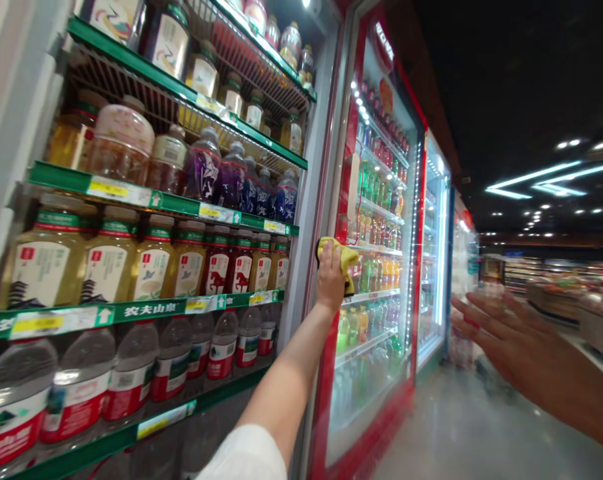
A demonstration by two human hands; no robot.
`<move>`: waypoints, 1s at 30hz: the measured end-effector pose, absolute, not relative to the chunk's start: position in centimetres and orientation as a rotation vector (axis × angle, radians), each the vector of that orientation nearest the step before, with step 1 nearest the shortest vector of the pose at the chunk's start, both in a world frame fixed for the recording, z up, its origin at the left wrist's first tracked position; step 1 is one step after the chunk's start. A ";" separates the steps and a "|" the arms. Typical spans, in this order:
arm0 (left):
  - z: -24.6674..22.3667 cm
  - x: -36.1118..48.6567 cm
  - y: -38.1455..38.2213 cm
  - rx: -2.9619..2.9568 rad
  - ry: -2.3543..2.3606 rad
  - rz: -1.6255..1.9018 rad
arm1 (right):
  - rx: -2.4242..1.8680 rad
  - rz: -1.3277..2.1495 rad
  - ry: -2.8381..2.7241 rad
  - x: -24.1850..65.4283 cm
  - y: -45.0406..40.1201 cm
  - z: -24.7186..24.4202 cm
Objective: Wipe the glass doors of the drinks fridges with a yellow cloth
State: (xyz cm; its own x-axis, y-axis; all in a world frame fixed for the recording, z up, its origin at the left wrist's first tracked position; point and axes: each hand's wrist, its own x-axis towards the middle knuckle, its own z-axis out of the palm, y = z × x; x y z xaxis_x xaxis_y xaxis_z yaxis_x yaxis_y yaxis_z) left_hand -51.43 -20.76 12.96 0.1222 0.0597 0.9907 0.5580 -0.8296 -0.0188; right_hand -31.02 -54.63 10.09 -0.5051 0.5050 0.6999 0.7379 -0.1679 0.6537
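Note:
My left hand (pixel 330 275) reaches forward from a white sleeve and presses a yellow cloth (pixel 349 259) with a dark edge against the upright door frame (pixel 326 200) of the drinks coolers. The fingers lie over the cloth, which bunches out to their right. Off to the right, my right hand (pixel 501 327) is held in the air, blurred by motion, its fingers stretched out and nothing in them. Just past the cloth stands a red-framed cooler with a glass door (pixel 376 267).
On the left, an open cooler holds rows of bottles (pixel 154 257) on shelves with green price strips (pixel 171 307). Another lit cooler (pixel 434 247) continues the row. The grey floor (pixel 446 427) runs along it, and display counters (pixel 556 300) stand at the far right.

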 end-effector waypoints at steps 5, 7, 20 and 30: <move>22.0 -52.1 -19.0 -1.980 -0.747 -1.914 | -1.438 -1.786 -1.931 -30.5 -54.5 10.0; 23.2 -52.3 -18.1 -2.002 -0.785 -1.920 | -1.437 -1.792 -1.933 -30.7 -54.5 10.1; 11.4 -54.1 -17.9 -2.158 -0.739 -1.748 | -1.437 -1.809 -1.962 -31.6 -55.3 10.5; -3.1 -56.6 -20.7 -2.316 -0.873 -1.651 | -1.544 -1.635 -1.970 -34.2 -56.0 8.4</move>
State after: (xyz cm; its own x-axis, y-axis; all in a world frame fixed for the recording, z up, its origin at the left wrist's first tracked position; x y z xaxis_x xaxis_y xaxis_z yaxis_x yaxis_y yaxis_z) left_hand -56.59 -20.75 -3.14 0.2176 0.3619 0.9065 0.5456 -0.8152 0.1945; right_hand -34.17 -56.01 8.40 -0.4579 0.5940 0.6614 0.7597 -0.1250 0.6382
